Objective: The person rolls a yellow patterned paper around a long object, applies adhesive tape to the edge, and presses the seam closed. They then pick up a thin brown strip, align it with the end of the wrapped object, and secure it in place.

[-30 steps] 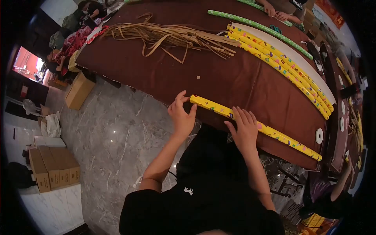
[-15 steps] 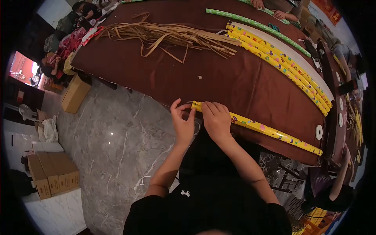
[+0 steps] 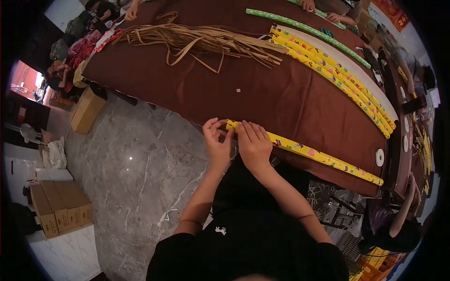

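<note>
A long yellow patterned tube (image 3: 328,159) lies along the near edge of the brown-covered table (image 3: 206,93). My right hand (image 3: 254,143) rests over the tube close to its left end, fingers together and wrapped on it. At that end my left hand (image 3: 219,143) has its fingers curled, with thumb and fingertips at the tube's tip. Several similar yellow tubes (image 3: 335,77) lie together further back on the right. A bundle of brown strips (image 3: 201,42) is spread across the back left.
A white tape roll (image 3: 379,157) sits by the table's right end. Green tubes (image 3: 304,33) lie at the back, where a co-worker's hands (image 3: 334,18) work. Cardboard boxes (image 3: 65,208) stand on the floor at left. Another person (image 3: 403,218) is at lower right.
The view has shifted slightly. The end of the tube still sits between my hands, with its tip looking more closed. Another person's hand has appeared at the table's far left edge.
</note>
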Action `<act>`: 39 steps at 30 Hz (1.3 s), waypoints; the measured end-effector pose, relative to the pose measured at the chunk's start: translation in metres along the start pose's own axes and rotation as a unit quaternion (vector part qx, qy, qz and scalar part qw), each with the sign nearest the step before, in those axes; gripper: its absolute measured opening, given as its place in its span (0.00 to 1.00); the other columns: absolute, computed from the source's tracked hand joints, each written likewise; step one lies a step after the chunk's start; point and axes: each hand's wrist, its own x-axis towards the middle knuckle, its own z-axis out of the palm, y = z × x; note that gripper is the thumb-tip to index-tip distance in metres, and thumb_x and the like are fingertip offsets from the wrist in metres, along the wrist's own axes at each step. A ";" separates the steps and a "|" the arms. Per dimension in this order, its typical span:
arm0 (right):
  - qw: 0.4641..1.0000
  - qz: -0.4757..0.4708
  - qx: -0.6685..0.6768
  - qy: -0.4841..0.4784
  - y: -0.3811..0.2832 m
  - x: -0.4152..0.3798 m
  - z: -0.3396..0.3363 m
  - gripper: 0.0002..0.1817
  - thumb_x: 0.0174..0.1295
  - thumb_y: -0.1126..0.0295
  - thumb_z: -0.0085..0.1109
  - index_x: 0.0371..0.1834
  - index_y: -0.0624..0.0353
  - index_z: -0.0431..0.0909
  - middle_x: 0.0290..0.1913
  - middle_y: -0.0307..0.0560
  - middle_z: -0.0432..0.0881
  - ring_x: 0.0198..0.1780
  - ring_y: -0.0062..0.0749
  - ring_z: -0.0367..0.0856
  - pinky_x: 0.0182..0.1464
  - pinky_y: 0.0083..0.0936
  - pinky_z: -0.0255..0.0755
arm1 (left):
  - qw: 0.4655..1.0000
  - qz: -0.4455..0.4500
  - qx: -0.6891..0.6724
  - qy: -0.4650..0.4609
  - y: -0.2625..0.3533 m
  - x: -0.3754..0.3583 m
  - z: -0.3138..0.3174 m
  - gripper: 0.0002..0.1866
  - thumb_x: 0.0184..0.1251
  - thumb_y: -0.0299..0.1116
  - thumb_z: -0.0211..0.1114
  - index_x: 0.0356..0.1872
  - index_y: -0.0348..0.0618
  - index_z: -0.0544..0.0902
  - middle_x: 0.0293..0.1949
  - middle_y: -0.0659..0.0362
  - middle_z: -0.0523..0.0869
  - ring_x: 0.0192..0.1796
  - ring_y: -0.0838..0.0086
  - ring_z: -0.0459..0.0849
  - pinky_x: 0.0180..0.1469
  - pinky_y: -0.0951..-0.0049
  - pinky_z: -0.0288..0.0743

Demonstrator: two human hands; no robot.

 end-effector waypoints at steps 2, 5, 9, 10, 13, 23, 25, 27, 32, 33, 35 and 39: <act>1.000 0.003 -0.003 0.001 -0.001 -0.001 0.000 0.16 0.55 0.73 0.60 0.48 0.64 0.81 0.48 0.50 0.84 0.52 0.41 0.83 0.59 0.37 0.75 | 0.999 0.027 0.019 -0.007 -0.002 0.002 -0.002 0.29 0.64 0.15 0.64 0.63 0.42 0.62 0.48 0.55 0.80 0.40 0.79 0.79 0.41 0.82 0.75; 1.000 0.008 -0.006 0.004 -0.002 0.000 0.000 0.16 0.55 0.72 0.60 0.48 0.63 0.81 0.50 0.50 0.84 0.53 0.41 0.83 0.61 0.37 0.74 | 0.999 0.025 0.015 -0.033 -0.002 0.001 -0.002 0.30 0.66 0.14 0.61 0.65 0.44 0.60 0.49 0.55 0.81 0.41 0.79 0.80 0.42 0.82 0.75; 1.000 0.010 -0.029 -0.003 -0.009 -0.001 -0.003 0.15 0.57 0.73 0.60 0.48 0.63 0.82 0.50 0.49 0.85 0.53 0.40 0.84 0.60 0.38 0.75 | 0.995 -0.076 -0.036 -0.048 0.007 0.002 0.000 0.32 0.67 0.12 0.58 0.68 0.47 0.59 0.47 0.53 0.82 0.43 0.76 0.82 0.45 0.81 0.76; 0.999 0.004 -0.043 -0.013 -0.011 -0.003 -0.003 0.16 0.56 0.73 0.60 0.48 0.64 0.82 0.51 0.50 0.85 0.54 0.40 0.84 0.60 0.39 0.75 | 0.995 -0.077 -0.035 -0.050 0.009 0.003 -0.001 0.32 0.67 0.12 0.58 0.68 0.47 0.59 0.47 0.53 0.82 0.43 0.76 0.82 0.45 0.81 0.76; 0.999 -0.010 -0.047 -0.025 -0.009 -0.006 -0.001 0.17 0.56 0.72 0.60 0.49 0.65 0.82 0.53 0.52 0.84 0.56 0.43 0.82 0.63 0.41 0.73 | 0.995 -0.080 -0.049 -0.046 0.010 0.005 -0.001 0.32 0.66 0.11 0.57 0.68 0.47 0.59 0.46 0.52 0.84 0.47 0.74 0.83 0.49 0.78 0.77; 1.000 -0.006 -0.027 -0.006 -0.009 -0.012 0.003 0.18 0.57 0.71 0.61 0.50 0.68 0.81 0.55 0.56 0.81 0.59 0.48 0.79 0.67 0.47 0.67 | 0.990 -0.107 -0.048 -0.074 0.023 0.008 -0.004 0.34 0.68 0.13 0.54 0.73 0.45 0.56 0.46 0.51 0.85 0.48 0.75 0.83 0.52 0.77 0.76; 0.999 -0.005 -0.033 -0.009 -0.009 -0.014 0.004 0.19 0.57 0.70 0.61 0.51 0.69 0.81 0.56 0.56 0.81 0.60 0.49 0.79 0.68 0.49 0.65 | 0.988 -0.092 -0.069 -0.099 0.019 0.008 -0.013 0.32 0.69 0.15 0.51 0.74 0.46 0.57 0.43 0.54 0.84 0.42 0.81 0.80 0.48 0.81 0.74; 0.999 0.009 -0.030 -0.004 -0.011 -0.015 0.004 0.20 0.57 0.69 0.62 0.51 0.69 0.81 0.57 0.56 0.80 0.61 0.49 0.78 0.68 0.50 0.64 | 0.985 -0.121 -0.080 -0.096 0.017 0.010 -0.020 0.32 0.67 0.15 0.51 0.72 0.45 0.61 0.43 0.55 0.84 0.39 0.84 0.76 0.45 0.83 0.71; 1.000 0.024 -0.004 -0.005 -0.013 -0.017 0.002 0.23 0.56 0.67 0.63 0.54 0.68 0.80 0.60 0.56 0.79 0.64 0.49 0.75 0.71 0.53 0.59 | 0.989 -0.128 -0.014 -0.066 0.024 0.015 -0.010 0.29 0.72 0.22 0.59 0.72 0.47 0.62 0.39 0.58 0.85 0.33 0.86 0.75 0.35 0.84 0.69; 1.000 0.024 -0.001 -0.003 -0.014 -0.017 0.002 0.23 0.56 0.67 0.63 0.54 0.68 0.80 0.60 0.56 0.79 0.64 0.49 0.75 0.71 0.53 0.59 | 0.990 -0.122 0.003 -0.069 0.024 0.016 -0.010 0.30 0.72 0.24 0.61 0.72 0.47 0.62 0.38 0.58 0.86 0.31 0.86 0.75 0.33 0.85 0.69; 0.999 0.035 0.008 -0.006 -0.014 -0.018 0.002 0.24 0.56 0.66 0.64 0.55 0.68 0.80 0.61 0.55 0.78 0.66 0.48 0.74 0.72 0.59 0.56 | 0.990 -0.116 0.022 -0.073 0.025 0.017 -0.012 0.31 0.71 0.25 0.63 0.72 0.47 0.62 0.37 0.58 0.86 0.30 0.87 0.74 0.31 0.85 0.68; 0.999 0.041 -0.013 -0.020 -0.014 -0.020 -0.001 0.25 0.56 0.64 0.64 0.56 0.64 0.80 0.63 0.52 0.77 0.68 0.49 0.71 0.70 0.70 0.51 | 0.988 -0.131 0.027 -0.072 0.023 0.018 -0.015 0.32 0.69 0.23 0.64 0.72 0.47 0.62 0.36 0.58 0.87 0.29 0.88 0.74 0.30 0.86 0.66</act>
